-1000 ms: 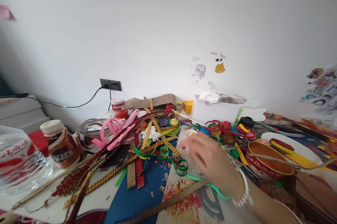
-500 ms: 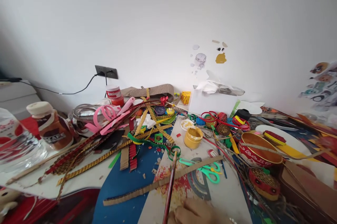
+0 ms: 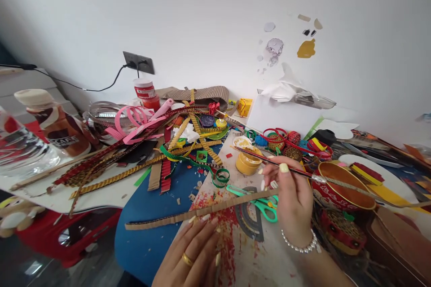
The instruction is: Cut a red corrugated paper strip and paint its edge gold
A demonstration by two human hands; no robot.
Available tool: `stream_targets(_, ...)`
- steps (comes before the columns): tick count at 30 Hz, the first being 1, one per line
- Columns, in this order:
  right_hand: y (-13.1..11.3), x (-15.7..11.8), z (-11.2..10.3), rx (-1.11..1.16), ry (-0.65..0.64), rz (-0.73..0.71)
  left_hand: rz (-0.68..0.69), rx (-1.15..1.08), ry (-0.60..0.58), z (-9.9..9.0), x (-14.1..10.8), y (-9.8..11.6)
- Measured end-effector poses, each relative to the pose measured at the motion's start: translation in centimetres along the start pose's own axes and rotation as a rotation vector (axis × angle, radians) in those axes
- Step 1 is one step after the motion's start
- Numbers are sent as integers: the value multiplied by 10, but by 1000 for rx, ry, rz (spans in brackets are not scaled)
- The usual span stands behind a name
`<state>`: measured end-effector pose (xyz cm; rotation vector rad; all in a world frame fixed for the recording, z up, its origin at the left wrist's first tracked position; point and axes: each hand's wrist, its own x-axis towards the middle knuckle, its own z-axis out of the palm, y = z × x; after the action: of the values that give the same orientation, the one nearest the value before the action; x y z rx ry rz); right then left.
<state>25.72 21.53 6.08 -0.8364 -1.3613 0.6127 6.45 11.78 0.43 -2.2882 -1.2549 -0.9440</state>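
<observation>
The long cardboard strip (image 3: 202, 211) lies across the paint-stained paper (image 3: 235, 242), and the left hand (image 3: 191, 255) rests flat on it, fingers loosely together with their tips touching the strip's near edge. Just right of that hand, the right hand (image 3: 291, 197) pinches a thin paintbrush (image 3: 269, 161) between thumb and forefinger, its tip reaching over the small yellow paint pot (image 3: 245, 163) just beyond its fingers. Green scissors (image 3: 262, 201) lie between both hands.

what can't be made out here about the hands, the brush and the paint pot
Head view only:
- Thin red-handled paintbrush: its bristle end is too small to tell.
- Small yellow paint pot: paint level hidden by its rim and the brush.
- Left hand: wrist cut off by the bottom edge.
- Green-handled scissors: partly hidden by the right hand and the long brown corrugated cardboard strip.
</observation>
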Motion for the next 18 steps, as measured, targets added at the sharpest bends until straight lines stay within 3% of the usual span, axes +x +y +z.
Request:
stream_targets(5,3,-1,-4,36,172,53,34,-1,-13,1,11,2)
stream_targets(9,6,-4,-6,42,247,45,-46,74,-15,2,21,-13)
stream_targets(13,10,-7,-6,44,264,16,-70,114,-18,9,30,-23)
stream_targets(18,13,-10,-7,25,196,-28,-93,108,-38,13,32,-23)
